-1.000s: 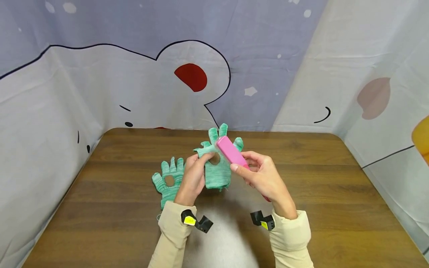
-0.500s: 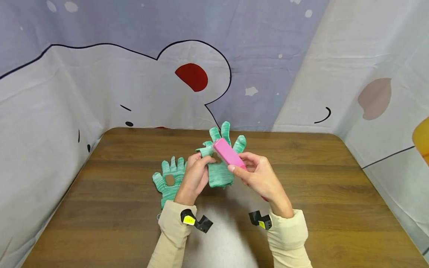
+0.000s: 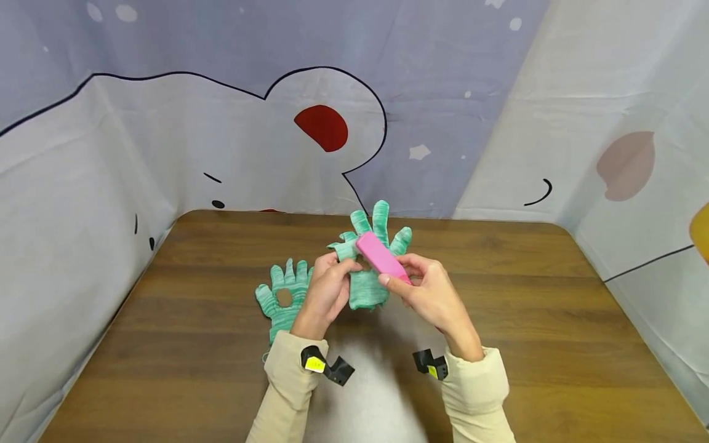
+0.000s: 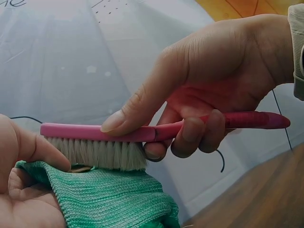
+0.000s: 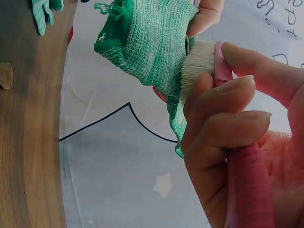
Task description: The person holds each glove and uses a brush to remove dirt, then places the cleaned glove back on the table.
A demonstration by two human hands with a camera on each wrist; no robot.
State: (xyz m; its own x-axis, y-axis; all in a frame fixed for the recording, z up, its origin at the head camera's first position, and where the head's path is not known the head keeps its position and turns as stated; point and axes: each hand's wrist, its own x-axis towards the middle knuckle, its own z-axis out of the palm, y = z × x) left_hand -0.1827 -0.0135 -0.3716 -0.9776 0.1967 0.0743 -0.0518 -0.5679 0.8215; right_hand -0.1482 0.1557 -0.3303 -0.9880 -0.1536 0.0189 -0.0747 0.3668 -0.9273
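A green knitted glove (image 3: 370, 289) with a brown round patch is held up above the table. My left hand (image 3: 327, 292) pinches it at its left side, thumb on the front by the patch. My right hand (image 3: 434, 295) grips a pink brush (image 4: 95, 132) by its red handle (image 4: 256, 119), thumb along the back of the head. In the left wrist view the pale bristles (image 4: 102, 153) touch the glove near the left thumb. The right wrist view shows the bristles against the knit, with loose threads at the cuff.
A second green glove (image 3: 284, 317) with a similar patch lies flat on the wooden table (image 3: 554, 344), left of the left hand. A printed cloth (image 3: 432, 92) hangs behind the table and along its sides.
The held glove and left hand have shifted slightly right. The brush head moved a little toward the upper left, then back down to the right, staying over the glove. The second glove lies still.
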